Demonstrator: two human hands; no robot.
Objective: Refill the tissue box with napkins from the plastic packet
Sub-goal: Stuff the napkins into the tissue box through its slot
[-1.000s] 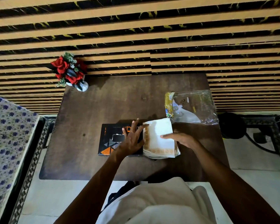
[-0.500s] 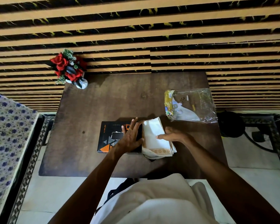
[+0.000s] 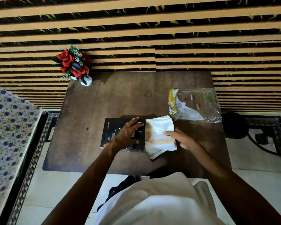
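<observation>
Left hand (image 3: pixel 128 133) flat, fingers spread, pressing black tissue box (image 3: pixel 109 135) on dark surface (image 3: pixel 88 127). Right hand (image 3: pixel 182 138) pinches napkin stack (image 3: pixel 157 132) at right edge, touching box's right side. Napkins likely soft, light, floppy; grip whole stack by edges. Clear plastic packet (image 3: pixel 199 104) behind, nearly empty.

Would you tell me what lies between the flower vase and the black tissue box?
Only bare table between the flower vase and tissue box, in the head view.

tissue box (image 3: pixel 109 135): black, orange triangles
napkins (image 3: pixel 159 135): white, gold border
table (image 3: pixel 120 98): dark brown
flowers (image 3: pixel 71 62): red
wall (image 3: pixel 136 30): tan and black stripes
</observation>
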